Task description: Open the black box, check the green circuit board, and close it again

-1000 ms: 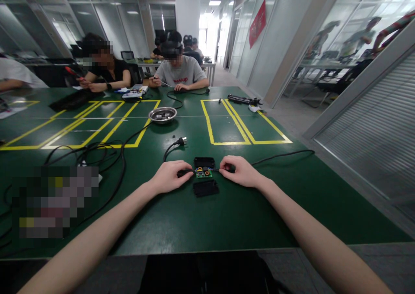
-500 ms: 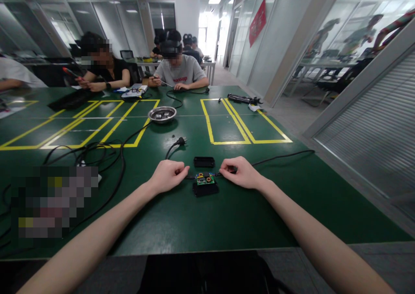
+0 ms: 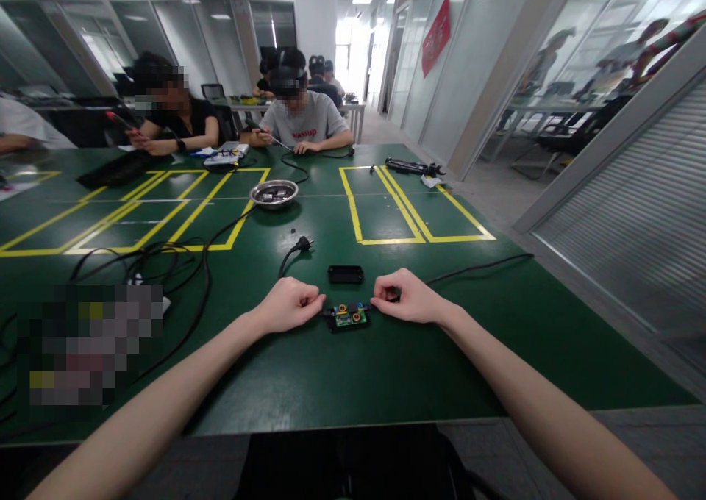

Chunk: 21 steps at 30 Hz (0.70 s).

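Observation:
A small green circuit board (image 3: 349, 316) with copper-coloured ring coils lies over a black plastic case half (image 3: 349, 329), which shows only along its edges. Whether the board sits fully down in it, I cannot tell. My left hand (image 3: 287, 305) is closed on the black power cord at the board's left end. At the right end, my right hand (image 3: 407, 296) pinches the other stretch of power cord (image 3: 468, 268), which runs off to the right behind it. Just beyond the board is the second black case half (image 3: 346, 274). A black plug (image 3: 303, 244) rests beyond my left hand.
A metal bowl (image 3: 273, 194) holding small metal parts stands farther back. Tangled black cables (image 3: 165, 259) and a blurred-out object (image 3: 88, 349) lie left on the green table (image 3: 265, 404). Black tools (image 3: 413, 167) are at the back right. Co-workers (image 3: 306, 118) sit across the table.
Both hands have brought the circuit board slightly towards me, over the nearer case half, which it now mostly covers. The farther case half stays put.

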### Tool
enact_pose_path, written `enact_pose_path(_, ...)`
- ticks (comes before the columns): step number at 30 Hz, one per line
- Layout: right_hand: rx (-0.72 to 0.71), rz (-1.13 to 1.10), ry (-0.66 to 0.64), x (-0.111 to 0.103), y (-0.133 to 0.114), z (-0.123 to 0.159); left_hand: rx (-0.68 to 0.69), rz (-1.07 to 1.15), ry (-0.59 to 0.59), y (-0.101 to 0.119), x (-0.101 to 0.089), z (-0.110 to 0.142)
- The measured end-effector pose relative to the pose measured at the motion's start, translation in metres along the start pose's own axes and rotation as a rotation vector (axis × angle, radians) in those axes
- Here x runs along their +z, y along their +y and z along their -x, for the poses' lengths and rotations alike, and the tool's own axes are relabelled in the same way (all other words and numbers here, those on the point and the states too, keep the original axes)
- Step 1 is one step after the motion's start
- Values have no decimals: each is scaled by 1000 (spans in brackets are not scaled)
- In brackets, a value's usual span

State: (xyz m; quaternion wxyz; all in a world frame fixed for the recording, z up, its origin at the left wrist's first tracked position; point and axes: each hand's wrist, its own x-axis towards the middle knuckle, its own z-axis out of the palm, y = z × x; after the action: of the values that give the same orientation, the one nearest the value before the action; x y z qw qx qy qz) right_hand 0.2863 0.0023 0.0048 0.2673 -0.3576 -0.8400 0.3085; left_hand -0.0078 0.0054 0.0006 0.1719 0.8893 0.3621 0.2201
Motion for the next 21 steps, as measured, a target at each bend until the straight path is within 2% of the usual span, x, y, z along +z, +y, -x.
enact_pose_path(13, -45, 85, 7, 6, -3, -1, 24, -22, -5, -1, -5, 2)
enact_pose_path(21, 50, 237, 61, 1, -1, -4, -64, -132, 43, -4, 0, -1)
